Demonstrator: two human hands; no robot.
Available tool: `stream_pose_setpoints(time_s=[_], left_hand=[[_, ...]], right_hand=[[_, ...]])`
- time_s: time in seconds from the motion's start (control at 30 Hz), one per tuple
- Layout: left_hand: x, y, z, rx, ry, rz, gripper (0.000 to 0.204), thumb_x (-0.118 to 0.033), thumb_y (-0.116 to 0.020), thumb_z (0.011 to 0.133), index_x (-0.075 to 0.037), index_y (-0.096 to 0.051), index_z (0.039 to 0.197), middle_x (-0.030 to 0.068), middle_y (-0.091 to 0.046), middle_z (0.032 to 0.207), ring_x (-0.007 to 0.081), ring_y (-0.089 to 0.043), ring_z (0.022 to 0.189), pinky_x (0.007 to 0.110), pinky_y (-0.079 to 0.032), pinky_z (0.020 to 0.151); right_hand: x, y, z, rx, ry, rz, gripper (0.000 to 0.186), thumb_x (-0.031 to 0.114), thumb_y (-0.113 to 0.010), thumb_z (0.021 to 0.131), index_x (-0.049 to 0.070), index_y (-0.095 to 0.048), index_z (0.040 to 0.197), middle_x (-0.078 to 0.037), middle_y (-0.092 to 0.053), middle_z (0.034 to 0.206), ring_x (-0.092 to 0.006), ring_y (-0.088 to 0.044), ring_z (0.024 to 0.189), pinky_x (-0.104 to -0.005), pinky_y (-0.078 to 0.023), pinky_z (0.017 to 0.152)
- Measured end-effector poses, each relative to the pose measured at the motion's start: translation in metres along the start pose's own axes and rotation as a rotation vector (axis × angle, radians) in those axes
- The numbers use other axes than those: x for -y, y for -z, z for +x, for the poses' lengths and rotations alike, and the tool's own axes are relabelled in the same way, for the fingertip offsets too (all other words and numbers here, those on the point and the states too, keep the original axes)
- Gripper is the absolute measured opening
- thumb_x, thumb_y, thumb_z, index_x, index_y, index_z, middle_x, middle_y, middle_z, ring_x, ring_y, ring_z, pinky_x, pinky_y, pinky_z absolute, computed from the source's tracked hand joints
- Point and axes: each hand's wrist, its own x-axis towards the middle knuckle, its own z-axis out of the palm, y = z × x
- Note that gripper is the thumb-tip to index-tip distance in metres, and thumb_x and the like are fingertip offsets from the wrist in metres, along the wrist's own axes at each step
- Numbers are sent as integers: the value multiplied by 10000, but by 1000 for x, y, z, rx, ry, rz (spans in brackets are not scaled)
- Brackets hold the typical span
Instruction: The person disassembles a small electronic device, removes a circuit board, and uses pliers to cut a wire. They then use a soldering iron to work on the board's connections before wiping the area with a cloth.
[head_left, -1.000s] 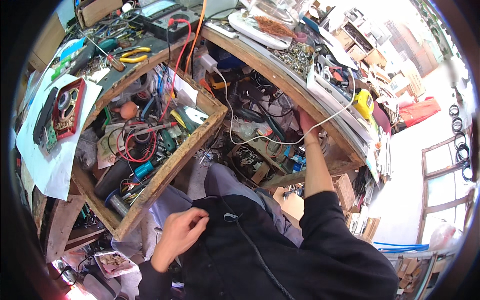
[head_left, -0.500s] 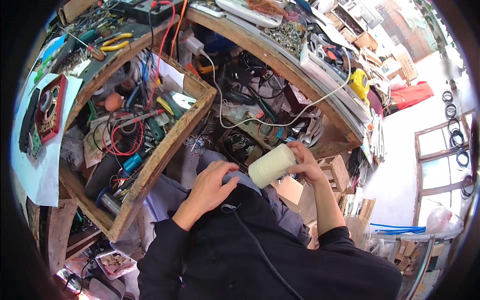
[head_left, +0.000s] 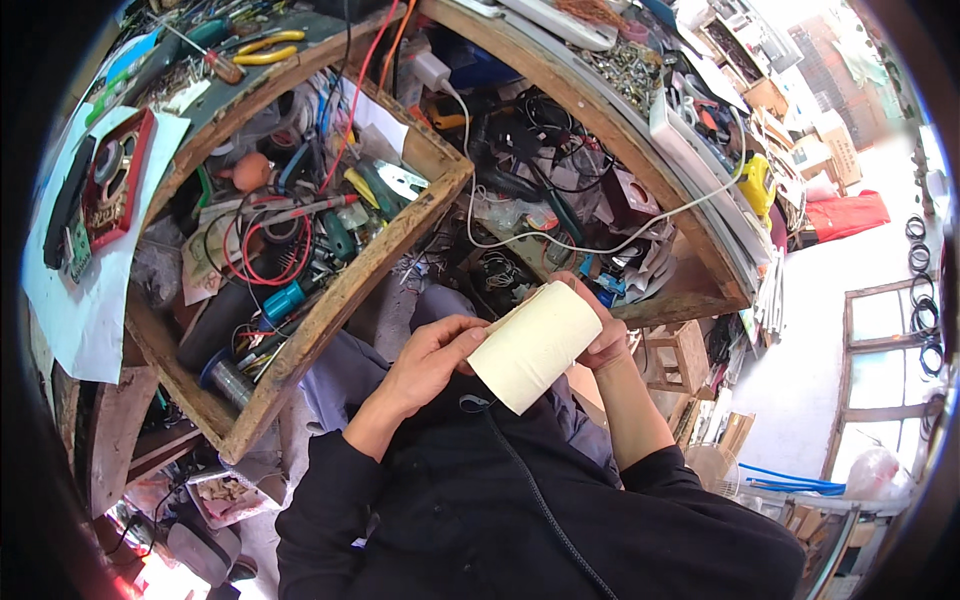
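Note:
A cream-coloured toilet paper roll [head_left: 536, 348] is tilted in front of my chest, held between both hands. My right hand [head_left: 606, 338] grips its far right end, with the fingers partly hidden behind it. At the near left end, my left hand [head_left: 432, 362] has its thumb and fingers closed against the roll; some fingertips are out of sight behind the paper. Both hands are above my lap, to the right of the pulled-out wooden drawer [head_left: 352, 306].
The drawer holds tangled red wires [head_left: 275, 275], tools and a wire spool [head_left: 228, 382]. On the bench lie yellow-handled pliers [head_left: 268, 48] and a red-framed speaker [head_left: 116, 185]. A white cable [head_left: 600, 248] hangs across the cluttered opening. A wooden stool [head_left: 674, 362] stands at right.
My left hand has moved from beside the roll to its near left end and taken hold. The roll has turned and appears closer. The whole view has shifted slightly.

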Motion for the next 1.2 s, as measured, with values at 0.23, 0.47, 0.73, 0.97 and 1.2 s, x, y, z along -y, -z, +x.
stream_pose_setpoints(time_s=[0.23,0.47,0.73,0.97,1.2], left_hand=[[5,3,-6,12,-77,188,259,-243,-654,1086,-2,-730,1142,-56,-703,962,27,-581,835,245,-470,739],[1,-10,1,-211,-325,706,224,-216,-621,1057,-5,-687,1025,239,-688,779,422,-702,749,481,-527,662],[24,-30,9,-572,-399,638,211,-183,-594,1084,-7,-646,980,255,-670,789,440,-694,726,504,-506,644],[-1,8,8,-904,-443,600,242,-165,-584,1108,27,-681,997,71,-663,802,116,-572,735,317,-483,683],[-3,10,-36,-591,-323,510,199,-143,-616,1088,26,-674,1000,32,-643,764,67,-575,713,272,-466,645]], right_hand=[[-11,23,7,124,-71,67,1075,28,-751,307,8,-467,1344,-98,-629,1201,-285,-659,1180,-333,-491,1067],[-37,2,0,-62,-173,138,1122,188,-833,559,94,-429,1602,-109,-634,1438,-288,-634,1303,-403,-490,1136],[-46,-14,14,-186,-51,14,905,210,-903,703,47,-518,1505,-113,-681,1381,-273,-674,1263,-448,-520,1136],[-42,7,4,-742,-75,70,653,380,-840,798,57,-629,1325,-98,-742,1132,-221,-730,890,-337,-612,802],[12,79,25,-1099,393,-828,712,242,-968,724,-12,-569,1257,-174,-703,1176,-292,-690,1091,-411,-540,989]])
